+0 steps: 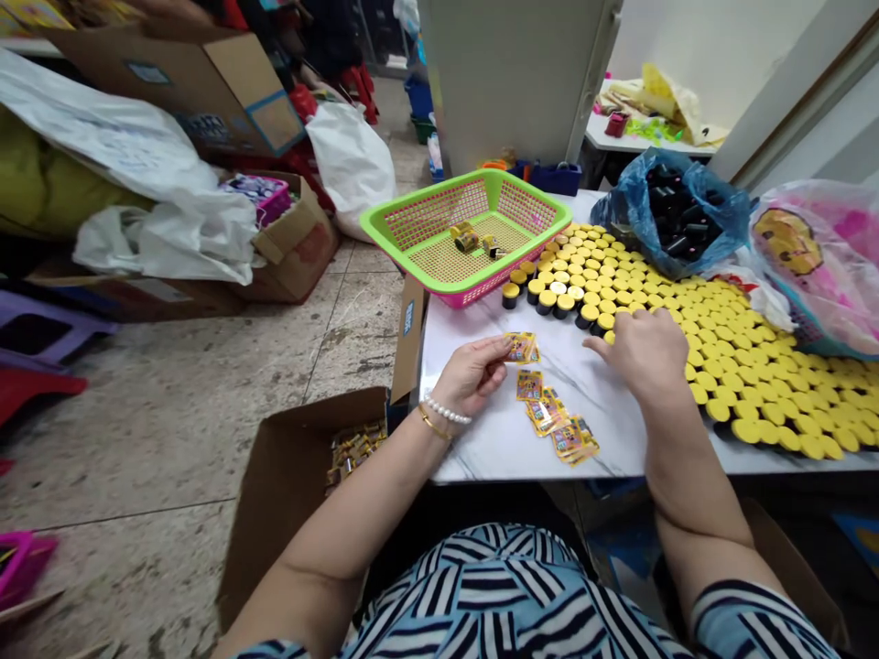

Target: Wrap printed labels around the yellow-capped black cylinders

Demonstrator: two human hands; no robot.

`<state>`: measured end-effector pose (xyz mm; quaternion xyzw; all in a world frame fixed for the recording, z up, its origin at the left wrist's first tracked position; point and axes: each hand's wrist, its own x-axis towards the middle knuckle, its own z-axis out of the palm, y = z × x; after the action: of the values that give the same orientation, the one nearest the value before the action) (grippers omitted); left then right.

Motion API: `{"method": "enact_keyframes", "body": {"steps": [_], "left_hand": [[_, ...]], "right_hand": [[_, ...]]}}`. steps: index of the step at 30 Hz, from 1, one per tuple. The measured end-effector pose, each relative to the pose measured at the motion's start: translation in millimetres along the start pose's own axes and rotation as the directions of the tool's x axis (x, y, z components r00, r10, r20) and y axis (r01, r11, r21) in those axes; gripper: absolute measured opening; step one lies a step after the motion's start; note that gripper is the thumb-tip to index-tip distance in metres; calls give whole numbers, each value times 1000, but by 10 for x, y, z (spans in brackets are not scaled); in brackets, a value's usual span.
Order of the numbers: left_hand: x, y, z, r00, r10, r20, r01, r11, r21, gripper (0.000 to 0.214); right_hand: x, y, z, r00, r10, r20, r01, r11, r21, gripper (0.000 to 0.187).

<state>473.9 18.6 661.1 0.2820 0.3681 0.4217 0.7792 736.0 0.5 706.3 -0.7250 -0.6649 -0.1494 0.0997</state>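
Yellow packets (pixel 525 348) in left hand (pixel 475 373)

This looks like a small packing or assembly workshop: on a white table (pixel 473 334), yellow-capped black containers (pixel 728 357) stand massed in great number near small printed packets (pixel 548 410), with a green-rimmed basket (pixel 376 220) and a blue plastic bag (pixel 628 206) full of black pieces (pixel 677 210) alongside. An open carton (pixel 271 513) beside the table holds many small wrapped items (pixel 353 448). Large cardboard boxes (pixel 261 91) and a stuffed white sack (pixel 353 165) crowd the stained tile floor (pixel 275 366), and a second table (pixel 611 139) behind carries more loose material.
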Motion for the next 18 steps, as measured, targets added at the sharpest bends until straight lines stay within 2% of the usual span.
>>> {"method": "enact_keyframes", "body": {"steps": [3, 6, 9, 13, 18], "left_hand": [[18, 15, -23, 997, -34, 65, 38, 998, -58, 32], [33, 25, -41, 991, -73, 114, 85, 992, -98, 30], [50, 30, -53, 988, -101, 115, 118, 981, -154, 24], [74, 38, -62, 989, -117, 91, 134, 968, -210, 14], [96, 66, -58, 982, -152, 110, 174, 959, -225, 13]], "right_hand": [[13, 82, -7, 989, -6, 146, 32, 983, -180, 39], [9, 46, 12, 982, -54, 181, 91, 975, -202, 30], [-2, 0, -2, 974, -40, 224, 88, 974, -209, 25], [-23, -51, -15, 979, -43, 200, 88, 971, -221, 30], [-48, -116, 20, 981, -119, 156, 154, 960, -233, 29]]}}
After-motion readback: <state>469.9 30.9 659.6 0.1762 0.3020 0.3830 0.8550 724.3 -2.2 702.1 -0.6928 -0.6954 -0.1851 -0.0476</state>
